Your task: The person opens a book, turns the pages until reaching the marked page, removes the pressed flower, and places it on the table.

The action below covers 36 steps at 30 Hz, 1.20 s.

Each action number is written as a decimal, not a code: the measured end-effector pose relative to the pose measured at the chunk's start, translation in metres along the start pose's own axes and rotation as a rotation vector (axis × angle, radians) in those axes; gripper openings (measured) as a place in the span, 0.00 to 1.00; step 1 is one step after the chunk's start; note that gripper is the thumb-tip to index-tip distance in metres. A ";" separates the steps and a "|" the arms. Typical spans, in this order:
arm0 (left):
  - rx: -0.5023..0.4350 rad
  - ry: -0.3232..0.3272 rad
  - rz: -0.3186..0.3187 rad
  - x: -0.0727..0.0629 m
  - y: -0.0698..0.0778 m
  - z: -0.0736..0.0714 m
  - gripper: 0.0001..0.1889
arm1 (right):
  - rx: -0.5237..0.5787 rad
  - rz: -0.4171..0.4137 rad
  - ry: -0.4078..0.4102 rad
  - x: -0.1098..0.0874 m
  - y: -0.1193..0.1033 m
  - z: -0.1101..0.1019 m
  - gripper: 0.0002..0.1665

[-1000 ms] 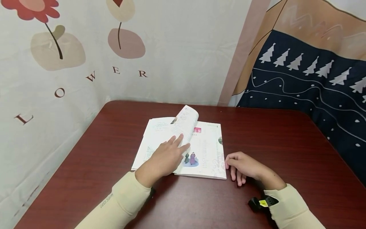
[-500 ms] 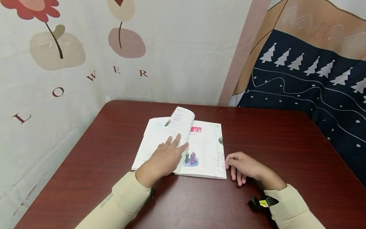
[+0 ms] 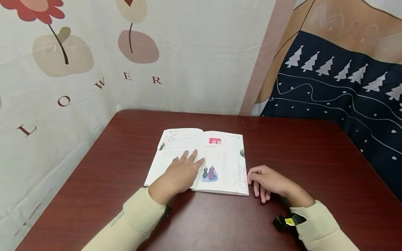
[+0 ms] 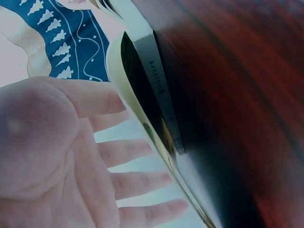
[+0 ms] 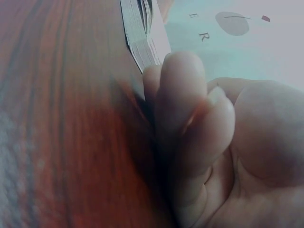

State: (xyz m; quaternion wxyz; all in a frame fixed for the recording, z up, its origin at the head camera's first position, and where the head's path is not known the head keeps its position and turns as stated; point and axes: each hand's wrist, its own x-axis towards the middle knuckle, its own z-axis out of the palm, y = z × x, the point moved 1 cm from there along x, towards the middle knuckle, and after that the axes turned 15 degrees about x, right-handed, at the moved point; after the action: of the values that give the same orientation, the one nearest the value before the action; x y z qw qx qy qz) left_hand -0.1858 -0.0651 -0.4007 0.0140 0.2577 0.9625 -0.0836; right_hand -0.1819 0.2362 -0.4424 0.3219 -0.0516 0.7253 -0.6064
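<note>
An open book [image 3: 223, 177] lies on the table, its right page showing a red heading box and a small drawing of two figures. My left hand [image 3: 183, 172] rests on the left page with fingers spread and straight, the fingertips near the fold. In the left wrist view the fingers of that hand [image 4: 135, 183] lie along the page, and the book's spine [image 4: 159, 80] shows beside them. Just off the book's right edge, my right hand [image 3: 267, 179] rests on the table with loosely curled fingers. Seen from the right wrist, this hand [image 5: 190, 118] holds nothing; the page edges [image 5: 147, 42] are beyond its fingertips.
The dark red-brown wooden table [image 3: 94, 167] carries the book and both forearms. A light curtain [image 3: 201, 62] with flower prints hangs behind it, and a navy cloth [image 3: 333, 90] with white trees hangs at the right. A black wrist device [image 3: 281, 223] is strapped on the right wrist.
The raised, curling page under the left hand has come down flat onto the left side. The left hand has shifted very slightly left; the right hand has stayed in place.
</note>
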 end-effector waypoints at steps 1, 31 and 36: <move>0.000 -0.005 0.003 0.000 0.000 0.000 0.23 | -0.001 0.000 -0.001 0.000 0.000 0.000 0.14; -0.129 -0.072 0.171 -0.003 0.015 0.001 0.35 | -0.009 -0.005 -0.001 0.003 0.000 -0.001 0.15; -0.128 -0.070 0.170 -0.002 0.015 0.001 0.35 | -0.009 -0.001 0.002 0.003 0.000 -0.002 0.14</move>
State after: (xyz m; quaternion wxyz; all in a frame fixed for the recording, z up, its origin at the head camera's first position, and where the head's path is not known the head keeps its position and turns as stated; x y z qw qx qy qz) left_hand -0.1769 -0.0533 -0.4036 0.0713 0.3338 0.9395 -0.0294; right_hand -0.1853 0.2361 -0.4437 0.3204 -0.0529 0.7285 -0.6032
